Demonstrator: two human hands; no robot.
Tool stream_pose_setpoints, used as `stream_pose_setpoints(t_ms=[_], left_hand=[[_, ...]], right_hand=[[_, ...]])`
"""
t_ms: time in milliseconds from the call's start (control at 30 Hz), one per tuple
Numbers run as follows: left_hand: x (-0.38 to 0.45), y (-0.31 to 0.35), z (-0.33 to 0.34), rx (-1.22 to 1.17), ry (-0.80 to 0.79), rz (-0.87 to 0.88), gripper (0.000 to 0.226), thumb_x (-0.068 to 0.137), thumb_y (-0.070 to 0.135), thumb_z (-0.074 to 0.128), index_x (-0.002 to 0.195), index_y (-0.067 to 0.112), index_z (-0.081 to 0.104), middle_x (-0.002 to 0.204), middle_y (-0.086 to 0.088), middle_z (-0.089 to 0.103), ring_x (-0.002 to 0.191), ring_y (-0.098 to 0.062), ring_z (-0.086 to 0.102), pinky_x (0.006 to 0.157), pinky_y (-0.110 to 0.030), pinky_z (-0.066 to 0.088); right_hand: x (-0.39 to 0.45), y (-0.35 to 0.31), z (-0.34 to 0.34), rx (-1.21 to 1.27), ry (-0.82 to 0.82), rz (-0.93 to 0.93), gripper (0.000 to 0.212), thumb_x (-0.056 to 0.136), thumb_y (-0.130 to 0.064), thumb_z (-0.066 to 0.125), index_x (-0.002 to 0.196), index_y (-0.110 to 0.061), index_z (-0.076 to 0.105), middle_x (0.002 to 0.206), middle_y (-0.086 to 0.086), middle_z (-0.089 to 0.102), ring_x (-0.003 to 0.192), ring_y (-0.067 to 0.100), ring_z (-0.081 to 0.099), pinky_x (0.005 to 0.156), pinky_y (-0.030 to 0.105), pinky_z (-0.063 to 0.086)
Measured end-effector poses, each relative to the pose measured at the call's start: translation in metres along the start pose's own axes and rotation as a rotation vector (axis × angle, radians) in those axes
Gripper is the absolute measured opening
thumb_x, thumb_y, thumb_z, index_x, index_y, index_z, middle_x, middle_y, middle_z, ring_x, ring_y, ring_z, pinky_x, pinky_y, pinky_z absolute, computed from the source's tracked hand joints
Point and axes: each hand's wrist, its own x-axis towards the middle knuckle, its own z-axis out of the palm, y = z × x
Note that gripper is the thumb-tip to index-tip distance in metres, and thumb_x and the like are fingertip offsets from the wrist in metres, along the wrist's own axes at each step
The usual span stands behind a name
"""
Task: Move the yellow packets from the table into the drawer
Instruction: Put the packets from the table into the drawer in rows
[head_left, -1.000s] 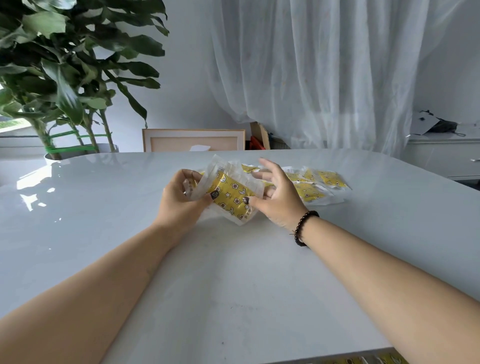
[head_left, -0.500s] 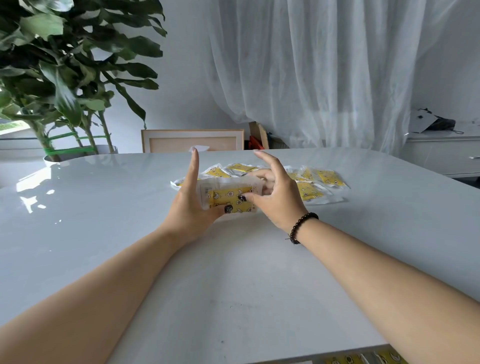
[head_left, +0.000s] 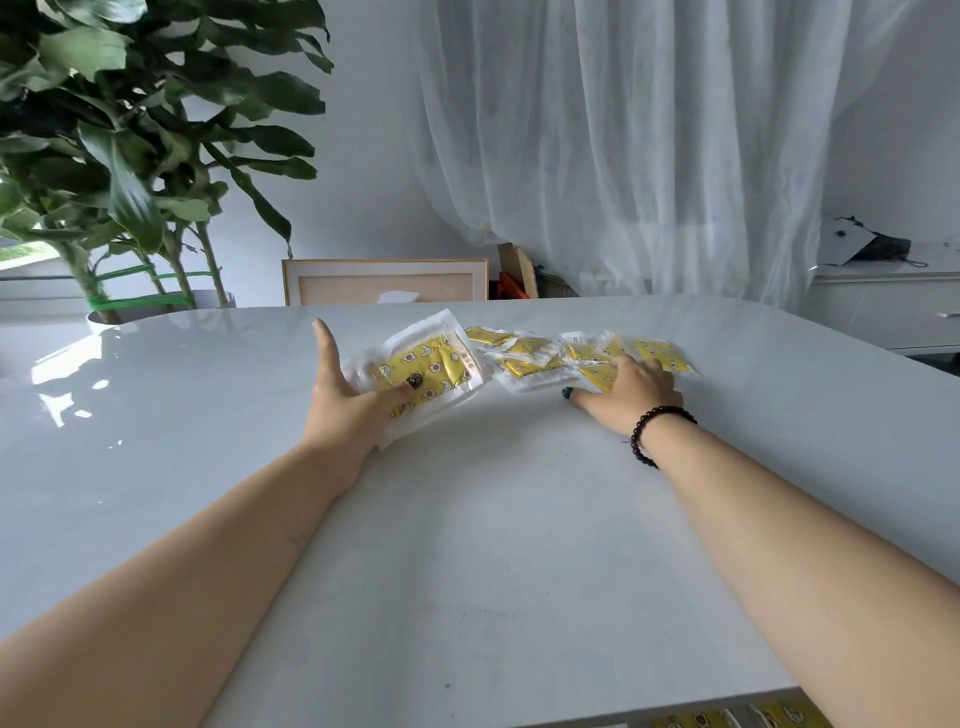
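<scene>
1. Clearly, the left hand (head_left: 353, 400) holds a stack of yellow packets (head_left: 421, 369) in clear wrappers, with the thumb pressed on top and the forefinger pointing straight up at 12 o'clock.
2. Just beyond, from 1 to 3 o'clock of that stack, the loose packets (head_left: 524, 358) lie spread in an overlapping row on the white worktop (head_left: 467, 545).
3. At the right end of the row, the right hand (head_left: 631, 387) rests palm down on those packets, fingers spread flat and gripping nothing that shows; a dark bead bracelet (head_left: 649, 426) circles its wrist.
4. At 6 o'clock, under the worktop's near edge, more yellow packets in the drawer (head_left: 727, 719) peek out at the bottom of the view.
5. Behind the worktop, a leafy plant (head_left: 130, 156) stands at 10 o'clock, a framed board (head_left: 384, 280) at 12, and a sheer curtain (head_left: 623, 145) hangs at 1 o'clock.
</scene>
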Motion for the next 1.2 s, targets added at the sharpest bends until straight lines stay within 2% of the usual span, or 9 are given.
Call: stream_pose_setpoints(t_ms=[167, 300, 467, 567, 667, 767, 900, 1000, 1200], left_hand=[[0.001, 0.003, 0.001, -0.178, 0.055, -0.05, 0.09, 0.077, -0.002, 0.07, 0.143, 0.045, 0.032, 0.131, -0.002, 0.052, 0.095, -0.022, 0.068, 0.088, -0.043, 0.052], [0.002, 0.005, 0.0, -0.271, 0.143, -0.1, 0.039, 0.08, -0.002, 0.064, 0.106, 0.026, 0.073, 0.109, -0.006, 0.071, 0.094, -0.02, 0.069, 0.088, -0.032, 0.054], [0.013, 0.004, -0.01, -0.257, 0.513, -0.063, 0.024, 0.081, 0.006, 0.061, 0.089, 0.026, 0.074, 0.08, 0.003, 0.068, 0.064, -0.01, 0.06, 0.048, -0.017, 0.042], [0.02, 0.003, -0.017, -0.113, 0.619, -0.019, 0.03, 0.081, 0.008, 0.055, 0.093, 0.027, 0.074, 0.083, 0.001, 0.068, 0.067, -0.013, 0.059, 0.064, -0.023, 0.049], [0.033, 0.001, -0.021, 0.219, 0.626, -0.025, 0.041, 0.078, 0.009, 0.048, 0.109, 0.02, 0.072, 0.111, -0.007, 0.067, 0.099, -0.024, 0.061, 0.093, -0.033, 0.049], [0.048, 0.0, -0.023, 0.481, 0.554, -0.02, 0.044, 0.08, 0.015, 0.049, 0.122, 0.009, 0.064, 0.128, -0.018, 0.053, 0.123, -0.029, 0.042, 0.106, -0.031, 0.035], [0.057, -0.003, -0.011, 0.838, 0.385, 0.07, 0.037, 0.082, 0.027, 0.057, 0.108, 0.001, 0.06, 0.127, -0.016, 0.035, 0.113, -0.032, 0.044, 0.098, -0.032, 0.038], [0.058, -0.008, 0.002, 1.174, 0.209, 0.231, 0.057, 0.082, 0.044, 0.06, 0.115, -0.001, 0.054, 0.125, -0.011, 0.03, 0.11, -0.032, 0.044, 0.09, -0.038, 0.045], [0.07, -0.004, 0.005, 1.494, -0.213, 0.252, 0.069, 0.086, 0.068, 0.041, 0.126, 0.013, 0.055, 0.134, -0.005, 0.028, 0.123, -0.027, 0.033, 0.099, -0.038, 0.039]], right_hand=[[0.003, -0.003, 0.0, -0.144, -0.019, -0.021, 0.051, 0.087, -0.056, 0.048, 0.119, -0.017, 0.053, 0.128, 0.011, 0.054, 0.118, 0.033, 0.048, 0.089, 0.038, 0.041], [-0.002, -0.005, -0.006, -0.175, 0.05, -0.086, 0.029, 0.091, -0.028, 0.047, 0.113, -0.01, 0.052, 0.11, 0.015, 0.062, 0.104, 0.033, 0.055, 0.074, 0.034, 0.043], [-0.006, -0.006, -0.008, -0.078, 0.175, -0.147, 0.029, 0.092, -0.007, 0.042, 0.119, -0.009, 0.052, 0.103, 0.016, 0.061, 0.086, 0.031, 0.052, 0.065, 0.031, 0.037], [-0.006, -0.009, -0.007, 0.167, 0.223, -0.161, 0.03, 0.093, -0.009, 0.043, 0.12, -0.011, 0.055, 0.108, 0.018, 0.062, 0.098, 0.036, 0.055, 0.068, 0.032, 0.039], [-0.009, -0.016, -0.005, 0.367, 0.266, -0.194, 0.025, 0.089, -0.006, 0.044, 0.11, -0.009, 0.056, 0.109, 0.019, 0.063, 0.094, 0.037, 0.054, 0.071, 0.036, 0.045], [-0.013, -0.022, 0.0, 0.384, 0.241, -0.233, 0.03, 0.088, -0.005, 0.045, 0.116, -0.013, 0.054, 0.111, 0.017, 0.064, 0.094, 0.037, 0.056, 0.075, 0.038, 0.05], [-0.013, -0.027, 0.006, 0.355, 0.214, -0.274, 0.033, 0.089, -0.007, 0.045, 0.119, -0.017, 0.053, 0.113, 0.014, 0.064, 0.095, 0.036, 0.056, 0.076, 0.04, 0.051], [-0.013, -0.028, 0.008, 0.336, 0.201, -0.295, 0.034, 0.089, -0.007, 0.045, 0.12, -0.019, 0.053, 0.113, 0.013, 0.064, 0.096, 0.036, 0.056, 0.077, 0.04, 0.052], [-0.016, -0.03, 0.007, 0.315, 0.195, -0.293, 0.034, 0.089, -0.007, 0.044, 0.119, -0.019, 0.053, 0.113, 0.012, 0.065, 0.096, 0.036, 0.056, 0.077, 0.042, 0.052]])
